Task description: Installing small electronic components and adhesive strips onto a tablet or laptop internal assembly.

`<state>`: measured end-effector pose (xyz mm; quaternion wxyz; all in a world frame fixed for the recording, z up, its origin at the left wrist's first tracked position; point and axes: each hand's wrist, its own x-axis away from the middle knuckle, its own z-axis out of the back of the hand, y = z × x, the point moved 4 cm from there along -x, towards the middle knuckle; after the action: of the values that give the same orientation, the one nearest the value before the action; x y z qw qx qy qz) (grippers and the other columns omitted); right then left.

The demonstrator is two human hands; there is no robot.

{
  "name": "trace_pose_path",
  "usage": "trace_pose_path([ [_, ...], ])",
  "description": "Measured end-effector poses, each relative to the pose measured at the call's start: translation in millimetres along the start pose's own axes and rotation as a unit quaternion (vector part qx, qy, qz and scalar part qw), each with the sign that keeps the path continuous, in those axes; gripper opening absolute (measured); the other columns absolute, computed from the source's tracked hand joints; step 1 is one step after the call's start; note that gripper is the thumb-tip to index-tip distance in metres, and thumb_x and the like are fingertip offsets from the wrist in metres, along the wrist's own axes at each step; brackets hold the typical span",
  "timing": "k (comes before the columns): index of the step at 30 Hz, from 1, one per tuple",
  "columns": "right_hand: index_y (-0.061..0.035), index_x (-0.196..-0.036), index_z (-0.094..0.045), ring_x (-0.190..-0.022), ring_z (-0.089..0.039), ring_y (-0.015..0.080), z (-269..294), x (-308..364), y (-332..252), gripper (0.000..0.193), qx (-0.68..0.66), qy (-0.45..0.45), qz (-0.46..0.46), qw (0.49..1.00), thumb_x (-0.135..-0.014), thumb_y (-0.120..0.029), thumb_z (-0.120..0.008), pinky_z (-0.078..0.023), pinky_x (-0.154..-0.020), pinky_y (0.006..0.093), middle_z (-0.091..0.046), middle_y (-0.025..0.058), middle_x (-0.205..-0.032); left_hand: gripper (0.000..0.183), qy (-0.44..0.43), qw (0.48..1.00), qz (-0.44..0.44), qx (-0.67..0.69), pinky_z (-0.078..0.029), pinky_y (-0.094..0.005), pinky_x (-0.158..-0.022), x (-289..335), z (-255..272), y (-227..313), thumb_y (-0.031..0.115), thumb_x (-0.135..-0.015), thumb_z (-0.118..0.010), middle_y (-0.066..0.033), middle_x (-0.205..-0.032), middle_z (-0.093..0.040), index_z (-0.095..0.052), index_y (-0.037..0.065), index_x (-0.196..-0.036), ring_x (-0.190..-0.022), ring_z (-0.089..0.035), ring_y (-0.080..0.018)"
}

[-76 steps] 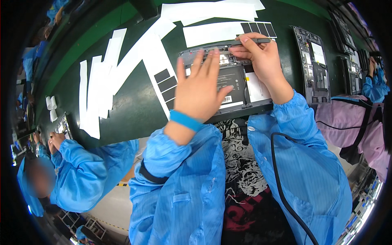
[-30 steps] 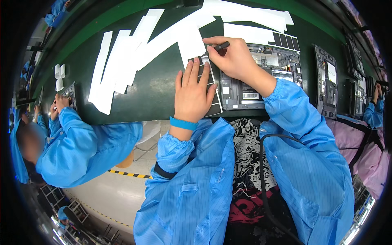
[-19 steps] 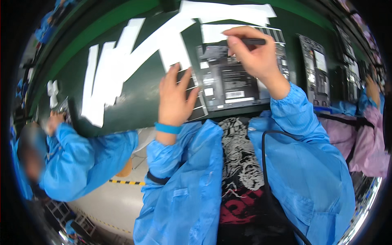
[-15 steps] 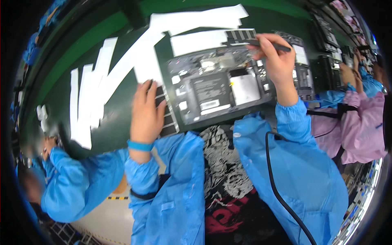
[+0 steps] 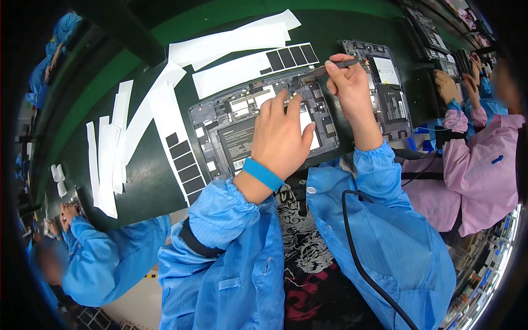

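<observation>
A dark opened laptop-like chassis (image 5: 206, 113) lies in front of me, its black battery (image 5: 234, 144) and circuit parts exposed. Across its middle rests my left hand (image 5: 280, 129), fingers outspread near the boards at the upper edge, holding nothing visible. My right hand (image 5: 350, 88) pinches black tweezers (image 5: 344, 65), whose tips point left over the chassis's upper right corner. Whether the tips grip a small piece, I cannot tell. Just beyond the chassis is a white strip (image 5: 231, 74) bearing black rectangular stickers (image 5: 297, 56). Another white strip (image 5: 162, 118) with black stickers (image 5: 184, 159) runs along its left side.
Loose white strips (image 5: 118, 137) lie at the left on the dark green table (image 5: 148, 190). A second opened chassis (image 5: 404, 82) stands close at right. Co-workers sit on both sides, one in a pink sleeve (image 5: 467, 157). A black cord (image 5: 352, 231) hangs across my right side.
My left hand has moved from the left sticker strip onto the chassis. The tweezers in my right hand have come from the far strip's stickers to the chassis's upper right corner. The view has shifted.
</observation>
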<state>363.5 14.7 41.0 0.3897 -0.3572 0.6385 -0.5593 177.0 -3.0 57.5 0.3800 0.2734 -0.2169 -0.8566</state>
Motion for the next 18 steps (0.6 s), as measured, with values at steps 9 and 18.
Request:
trace_pose_path([
  [9,0.0041,-0.105,-0.050,-0.050,-0.044,0.0045,-6.1,4.7,11.5,0.024,-0.008,-0.003,-0.032,0.999,-0.091,-0.009,-0.063,-0.032,-0.044,0.0205,-0.056,0.0029,-0.064,0.041,-0.019,0.999,-0.026,0.032,-0.039,-0.0436,-0.099,4.8,-7.1,3.8,0.016,-0.080,-0.067,-0.0146,-0.129,-0.053,-0.059,0.000,-0.117,-0.116,-0.047,-0.0365],
  [18,0.0035,-0.100,-0.051,-0.050,-0.042,0.0042,-10.0,5.2,13.2,0.019,-0.004,-0.019,-0.050,0.999,-0.091,-0.008,-0.063,-0.033,-0.045,0.0216,-0.054,0.0018,-0.062,0.032,-0.012,0.998,-0.040,0.052,-0.040,-0.0443,-0.093,7.1,-5.3,0.0,0.015,-0.079,-0.067,-0.0118,-0.128,-0.053,-0.063,0.001,-0.108,-0.116,-0.047,-0.0332],
])
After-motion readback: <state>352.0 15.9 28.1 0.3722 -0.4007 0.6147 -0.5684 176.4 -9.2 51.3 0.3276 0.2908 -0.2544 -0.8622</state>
